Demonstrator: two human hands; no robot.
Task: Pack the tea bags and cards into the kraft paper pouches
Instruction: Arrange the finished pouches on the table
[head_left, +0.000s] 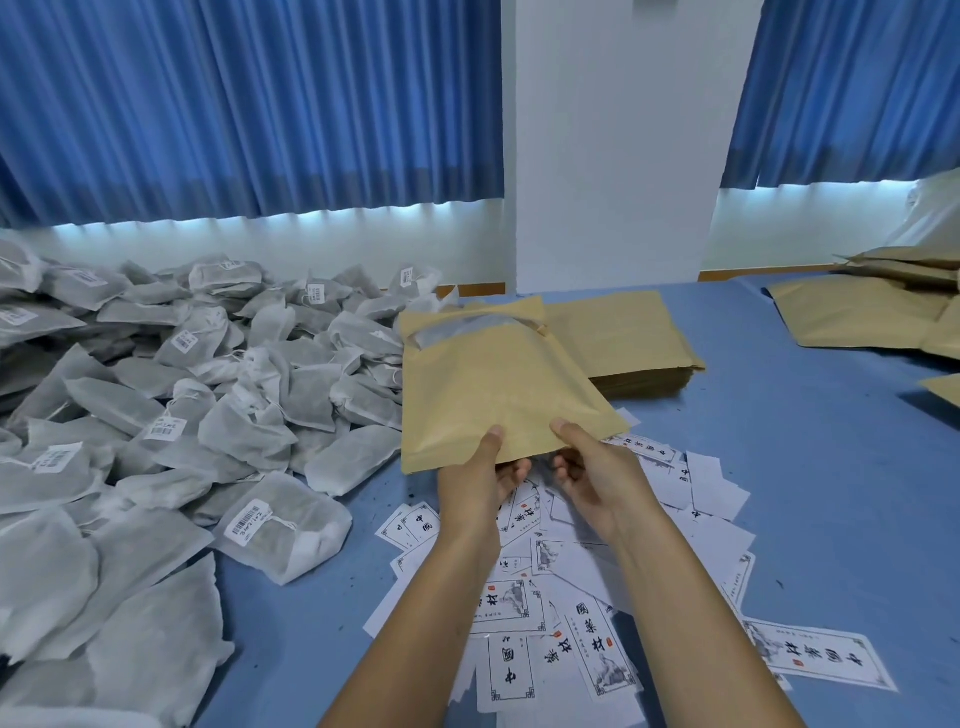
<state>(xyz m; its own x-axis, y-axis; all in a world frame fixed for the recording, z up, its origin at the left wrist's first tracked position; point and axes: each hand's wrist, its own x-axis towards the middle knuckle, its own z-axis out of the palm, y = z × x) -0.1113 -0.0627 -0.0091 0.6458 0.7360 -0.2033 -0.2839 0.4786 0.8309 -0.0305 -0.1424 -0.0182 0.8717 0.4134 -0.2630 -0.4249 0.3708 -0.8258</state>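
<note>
Both of my hands hold one flat kraft paper pouch (493, 384) above the blue cloth-covered table (805, 467). My left hand (483, 478) and right hand (592, 467) pinch its near edge, thumbs on top and fingers curled underneath. The pouch tilts away from me, and pale grey fabric shows at its far mouth. To my left, a broad heap of grey-white mesh tea bags (182, 395), some with barcode labels, covers the table up to the wall. Beneath my forearms lies a loose scatter of white printed cards (571, 613) with black characters and ink drawings. Just behind the held pouch rests a neat stack of empty kraft pouches (623, 338). More kraft pouches (872, 312) lie spread at the far right. Pleated blue curtains (234, 104) hang along the back wall on both sides of a white square pillar (618, 145). Daylight glows under their hems.
</note>
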